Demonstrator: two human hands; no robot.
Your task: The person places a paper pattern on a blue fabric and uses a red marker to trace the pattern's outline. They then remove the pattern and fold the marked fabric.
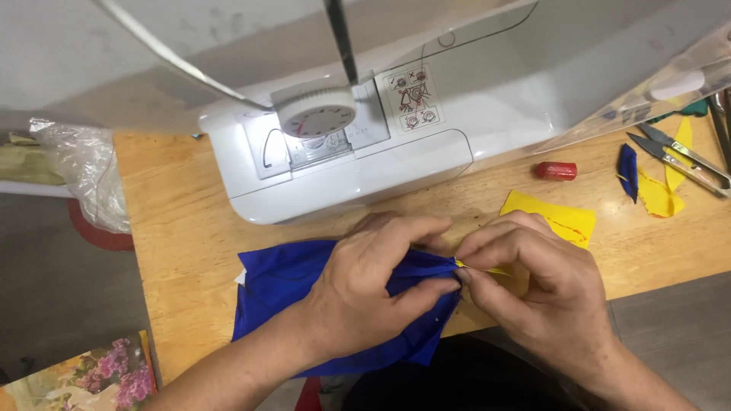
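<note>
blue cloth [285, 285] bunched at near edge of wooden table [183, 228], hanging slightly over that edge. left hand [373, 293] closed down on cloth, thumb and fingers gathering its right end into folds. right hand [533, 285] pinched narrow, fingertips [466, 275] meeting left fingertips at a small yellow scrap [461, 264] poking from the folds; both hands touching at that spot. whether a needle or pin sits between the fingers: cannot tell.

step judged: joining or aligning yellow piece into blue fabric edge by hand, mid-way. next move likely calls for firm pinch, edges kept flush, no slip of the folds.

further back, right of hands: yellow fabric piece [560, 217] flat on table. beyond it red thread spool [556, 170] lying on its side. toward far right corner: blue and yellow offcuts [647, 186], thread snips [681, 158]. white sewing machine [358, 144] along far edge, dial on top. plastic bag [84, 171] off far left corner.
</note>
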